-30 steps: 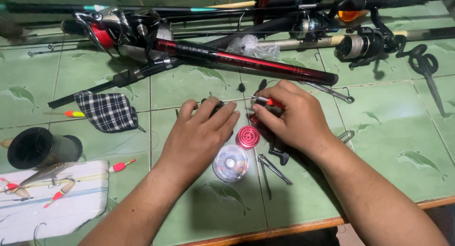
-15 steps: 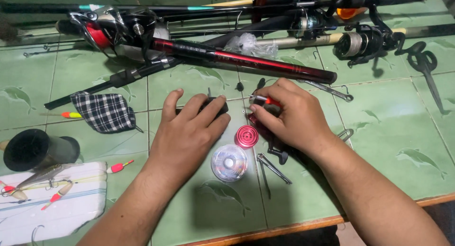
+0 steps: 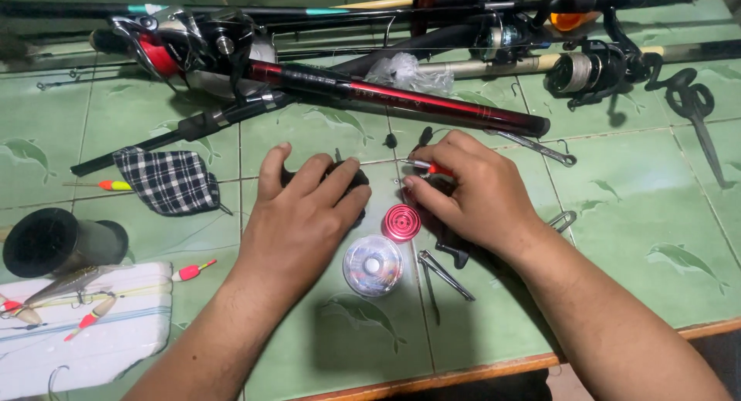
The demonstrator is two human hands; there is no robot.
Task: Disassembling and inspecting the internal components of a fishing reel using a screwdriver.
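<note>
Gripping a black reel, the left hand closes over it. The right hand pinches a red float, above a red spool.

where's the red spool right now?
Head view, centre of the green tiled table: the red spool lies between the left hand and right hand, just above the clear line spool.

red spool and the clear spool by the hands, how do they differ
The red spool is smaller, opaque and metallic-looking; the clear spool is wider, see-through, with pale line inside. The red spool lies between both hands; the clear spool lies nearer the table edge. Both are round and lie flat on the green tiles.
</note>
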